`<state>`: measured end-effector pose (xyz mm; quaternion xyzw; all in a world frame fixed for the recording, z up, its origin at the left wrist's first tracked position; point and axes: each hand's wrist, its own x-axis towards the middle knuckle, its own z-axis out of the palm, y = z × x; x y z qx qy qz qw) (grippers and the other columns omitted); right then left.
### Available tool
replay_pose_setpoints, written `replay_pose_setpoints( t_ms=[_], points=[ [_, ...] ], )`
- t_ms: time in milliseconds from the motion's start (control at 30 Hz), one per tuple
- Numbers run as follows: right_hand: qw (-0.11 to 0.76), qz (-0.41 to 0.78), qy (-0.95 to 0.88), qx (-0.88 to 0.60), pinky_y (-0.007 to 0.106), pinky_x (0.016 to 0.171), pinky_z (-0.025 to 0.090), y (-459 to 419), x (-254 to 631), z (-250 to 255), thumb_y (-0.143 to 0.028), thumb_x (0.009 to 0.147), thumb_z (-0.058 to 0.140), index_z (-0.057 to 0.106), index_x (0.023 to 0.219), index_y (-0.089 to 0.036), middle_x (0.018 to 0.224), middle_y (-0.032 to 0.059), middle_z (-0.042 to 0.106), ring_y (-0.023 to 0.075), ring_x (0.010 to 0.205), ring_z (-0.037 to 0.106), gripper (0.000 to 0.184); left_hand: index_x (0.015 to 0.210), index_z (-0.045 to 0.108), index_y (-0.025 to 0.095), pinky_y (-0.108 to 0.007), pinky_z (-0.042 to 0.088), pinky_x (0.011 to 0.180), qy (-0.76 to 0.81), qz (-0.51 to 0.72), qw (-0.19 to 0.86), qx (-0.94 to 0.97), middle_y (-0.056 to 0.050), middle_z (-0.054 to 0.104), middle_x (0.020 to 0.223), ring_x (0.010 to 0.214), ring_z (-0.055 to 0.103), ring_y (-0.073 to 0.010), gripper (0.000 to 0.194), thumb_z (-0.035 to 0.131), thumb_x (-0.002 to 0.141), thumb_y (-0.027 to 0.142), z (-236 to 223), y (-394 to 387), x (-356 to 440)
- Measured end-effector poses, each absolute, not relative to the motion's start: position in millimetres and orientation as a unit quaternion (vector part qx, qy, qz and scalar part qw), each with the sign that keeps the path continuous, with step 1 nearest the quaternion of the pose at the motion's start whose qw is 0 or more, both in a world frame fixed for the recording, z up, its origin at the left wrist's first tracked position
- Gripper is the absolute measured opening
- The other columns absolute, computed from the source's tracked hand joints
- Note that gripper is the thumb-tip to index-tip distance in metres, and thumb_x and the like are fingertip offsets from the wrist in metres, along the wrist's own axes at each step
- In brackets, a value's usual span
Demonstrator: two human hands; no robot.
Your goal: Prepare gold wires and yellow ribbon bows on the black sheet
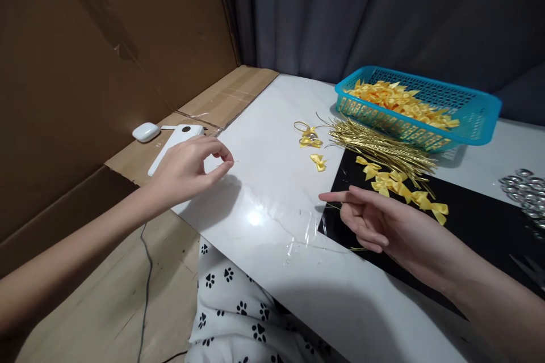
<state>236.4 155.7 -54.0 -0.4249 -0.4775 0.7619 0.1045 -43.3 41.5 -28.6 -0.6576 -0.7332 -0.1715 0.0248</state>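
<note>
Currently: left hand (187, 167) hovers just over the white glossy bench (272, 193), thumb and forefinger pinched together on something very thin, maybe a fine wire or needle poking rightward from the fingertips; too thin to be sure. Right hand (374, 221) is loosely open, index finger stretched out pointing left toward the other hand, remaining fingers curled, palm empty as far as I can see. A faint fine strand seems to run between the two hands, can't confirm.

Key relation: bundle of thin gold wire ties (378, 144) lies just beyond the right hand, long axis running left-to-right and slightly away, well apart from the left hand. Right hand is clearly nearer. Row of small yellow satin ribbon bows (400, 187) sits on the black sheet (477, 221) just past the right fingertips, touching the ties' near edge.

Between the hands, further out: one loose yellow bow (318, 162) and a yellow bow with a gold loop tied on (309, 137).

Beyond the ties: blue plastic mesh basket (472, 119) filled with more yellow bows. Far right of the right hand: pile of small silver metal caps (525, 187).

Outboard of the left hand: white flat device (174, 144) and white earbud case (145, 131) on brown cardboard (128, 68).
</note>
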Motion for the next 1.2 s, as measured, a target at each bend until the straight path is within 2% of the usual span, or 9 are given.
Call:
replay_pose_setpoints(
  t_ms=[167,333,567,700,800,1000,1100,1200],
  points=[
    [0.082,0.750,-0.482,-0.446,0.025,0.043,0.034,161,242,-53,-0.044,0.088,0.048,0.068,0.099,-0.017,0.071,0.0062,0.061,0.0086,0.043,0.035,0.035,0.075,0.065,0.023,-0.025,0.034,0.047,-0.748,-0.160,0.026,-0.644,-0.002,0.070,0.081,0.066,0.058,-0.0168,0.015,0.054,0.080,0.031,-33,44,-57],
    [0.079,0.743,-0.479,-0.461,0.026,0.047,0.036,166,249,-51,-0.042,0.086,0.051,0.070,0.094,-0.018,0.072,0.0084,0.065,0.0095,0.045,0.042,0.031,0.076,0.066,0.024,-0.025,0.031,0.046,-0.769,-0.150,0.024,-0.621,-0.001,0.070,0.082,0.065,0.057,-0.0175,0.016,0.055,0.080,0.035,-35,45,-64],
    [0.055,0.668,-0.568,-0.477,0.027,0.050,0.033,166,259,-47,-0.046,0.085,0.053,0.070,0.089,-0.019,0.072,0.0065,0.063,0.0076,0.046,0.039,0.032,0.076,0.066,0.024,-0.025,0.030,0.048,-0.773,-0.137,0.038,-0.618,-0.001,0.069,0.079,0.061,0.054,-0.0158,0.016,0.055,0.080,0.035,-38,46,-71],
    [-0.016,0.616,-0.627,-0.476,0.023,0.044,0.024,173,269,-56,-0.052,0.072,0.066,0.069,0.082,-0.020,0.062,0.0003,0.053,0.0063,0.045,0.034,0.034,0.079,0.066,0.023,-0.026,0.031,0.051,-0.804,-0.105,0.009,-0.585,-0.001,0.069,0.084,0.067,0.054,-0.0169,0.022,0.051,0.081,0.038,-35,47,-69],
    [-0.044,0.597,-0.645,-0.475,0.021,0.044,0.023,177,274,-61,-0.060,0.067,0.066,0.065,0.074,-0.020,0.059,-0.0023,0.047,0.0061,0.045,0.032,0.041,0.081,0.065,0.021,-0.028,0.033,0.053,-0.815,-0.087,-0.011,-0.573,-0.002,0.068,0.087,0.070,0.054,-0.0181,0.025,0.048,0.081,0.040,-33,47,-68],
    [-0.001,0.595,-0.644,-0.481,0.021,0.047,0.030,176,284,-62,-0.058,0.073,0.063,0.063,0.072,-0.022,0.064,-0.0001,0.052,0.0086,0.050,0.036,0.036,0.082,0.065,0.022,-0.029,0.034,0.056,-0.814,-0.075,-0.018,-0.575,-0.002,0.068,0.088,0.069,0.054,-0.0183,0.025,0.047,0.081,0.039,-34,48,-68],
    [0.038,0.591,-0.630,-0.502,0.023,0.049,0.038,176,287,-61,-0.057,0.068,0.064,0.063,0.066,-0.022,0.066,0.0027,0.056,0.0112,0.053,0.042,0.035,0.082,0.064,0.022,-0.029,0.034,0.056,-0.812,-0.074,-0.018,-0.579,-0.002,0.068,0.088,0.070,0.054,-0.0186,0.025,0.047,0.081,0.040,-35,47,-69],
    [0.117,0.596,-0.570,-0.554,0.025,0.054,0.046,174,287,-60,-0.049,0.064,0.066,0.064,0.065,-0.022,0.071,0.0062,0.060,0.0144,0.058,0.050,0.027,0.082,0.064,0.022,-0.029,0.034,0.056,-0.815,-0.071,-0.020,-0.574,-0.002,0.068,0.089,0.068,0.053,-0.0177,0.024,0.047,0.081,0.039,-36,47,-70]
  ],
)
